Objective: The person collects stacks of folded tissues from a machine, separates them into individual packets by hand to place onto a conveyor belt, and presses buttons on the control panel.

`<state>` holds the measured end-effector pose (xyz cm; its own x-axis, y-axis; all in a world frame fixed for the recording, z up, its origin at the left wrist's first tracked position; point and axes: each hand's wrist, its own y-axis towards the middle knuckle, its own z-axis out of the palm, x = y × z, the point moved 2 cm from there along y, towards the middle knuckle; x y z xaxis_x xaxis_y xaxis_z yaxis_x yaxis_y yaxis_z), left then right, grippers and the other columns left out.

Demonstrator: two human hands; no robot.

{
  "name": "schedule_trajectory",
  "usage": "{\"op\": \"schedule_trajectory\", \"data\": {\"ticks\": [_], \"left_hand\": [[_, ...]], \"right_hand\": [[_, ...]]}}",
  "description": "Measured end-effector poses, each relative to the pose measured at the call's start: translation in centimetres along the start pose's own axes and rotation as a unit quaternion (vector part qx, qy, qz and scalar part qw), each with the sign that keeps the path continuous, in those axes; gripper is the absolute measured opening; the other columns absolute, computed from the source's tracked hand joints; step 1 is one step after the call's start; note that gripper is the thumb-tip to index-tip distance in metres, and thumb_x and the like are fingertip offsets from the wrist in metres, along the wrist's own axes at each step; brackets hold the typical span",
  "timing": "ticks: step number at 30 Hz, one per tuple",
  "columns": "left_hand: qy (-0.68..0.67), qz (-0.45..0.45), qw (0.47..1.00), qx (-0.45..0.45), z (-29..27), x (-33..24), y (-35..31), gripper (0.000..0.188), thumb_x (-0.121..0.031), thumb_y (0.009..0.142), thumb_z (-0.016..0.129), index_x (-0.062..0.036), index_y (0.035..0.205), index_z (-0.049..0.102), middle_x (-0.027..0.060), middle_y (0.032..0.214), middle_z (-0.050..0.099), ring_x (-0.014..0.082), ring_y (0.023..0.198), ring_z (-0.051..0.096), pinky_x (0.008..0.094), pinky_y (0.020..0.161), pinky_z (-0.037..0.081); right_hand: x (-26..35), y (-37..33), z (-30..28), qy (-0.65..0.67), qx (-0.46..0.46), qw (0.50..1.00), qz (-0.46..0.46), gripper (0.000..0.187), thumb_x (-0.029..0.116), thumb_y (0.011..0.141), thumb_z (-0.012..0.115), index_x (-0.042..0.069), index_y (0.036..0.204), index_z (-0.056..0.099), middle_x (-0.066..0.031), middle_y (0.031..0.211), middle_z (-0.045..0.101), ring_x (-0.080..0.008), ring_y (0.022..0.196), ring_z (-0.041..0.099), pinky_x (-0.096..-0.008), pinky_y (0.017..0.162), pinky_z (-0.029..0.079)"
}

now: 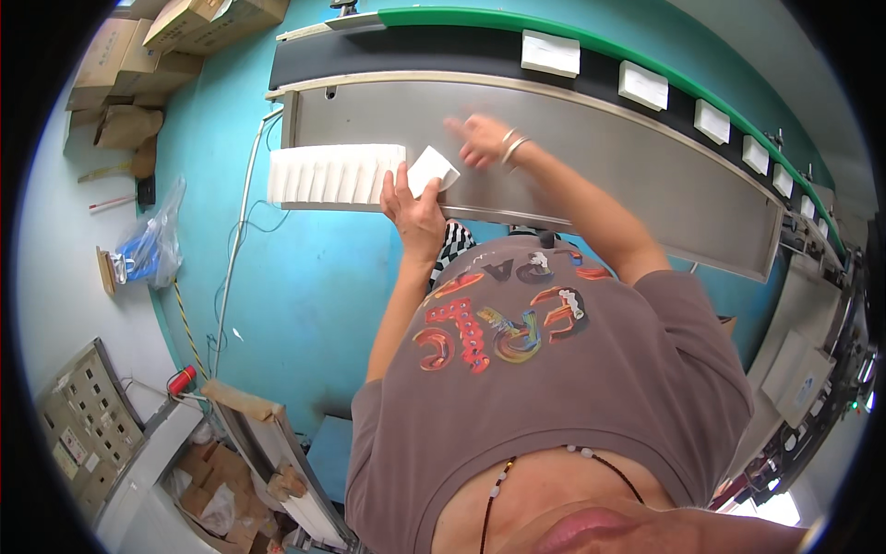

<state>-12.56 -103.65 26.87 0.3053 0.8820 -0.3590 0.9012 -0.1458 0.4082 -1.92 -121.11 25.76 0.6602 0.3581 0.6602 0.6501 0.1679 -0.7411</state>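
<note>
On the metal tray table stands a row of white folded paper packs, side by side at its near left end. My left hand is at the right end of this row, its fingers against the last pack. Between those fingers and the thumb it grips another white paper pack, which sits tilted, one corner up. My right hand is over the tray, right of and beyond that pack. Its fingers are apart and slightly blurred, with nothing visible in them. Bracelets circle the right wrist.
Beyond the tray runs a black conveyor belt with a green guard rail. Several white packs lie spaced along it. Cardboard boxes are stacked at the far left. A machine stands at the right.
</note>
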Motion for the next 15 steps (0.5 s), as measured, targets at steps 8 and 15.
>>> {"op": "schedule_trajectory", "data": {"ticks": [8,15], "left_hand": [[0.011,-0.056,0.998,-0.004,-0.6,2.6,1.1,0.039,-0.016,0.075,0.069,-0.0006,0.109,0.056,0.0236,0.135,0.033,0.0425,0.128,0.027,0.052,0.103,0.025],[0.075,-0.093,0.993,0.019,0.2,5.4,1.5,0.048,-0.006,0.077,0.062,-0.0004,0.123,0.05,0.0231,0.135,0.034,0.0419,0.127,0.029,0.0517,0.103,0.028]], "right_hand": [[-1.2,5.8,-2.8,0.158,0.001,0.979,-0.132,0.059,0.029,0.078,0.074,-0.001,0.12,0.045,-0.0107,0.105,0.059,-0.0178,0.09,0.06,-0.0317,0.071,0.053],[-0.2,8.3,-13.6,-0.094,-0.457,0.877,-0.116,0.06,0.041,0.074,0.068,-0.001,0.114,0.052,-0.02,0.113,0.059,-0.0345,0.099,0.059,-0.04,0.091,0.045]]}}
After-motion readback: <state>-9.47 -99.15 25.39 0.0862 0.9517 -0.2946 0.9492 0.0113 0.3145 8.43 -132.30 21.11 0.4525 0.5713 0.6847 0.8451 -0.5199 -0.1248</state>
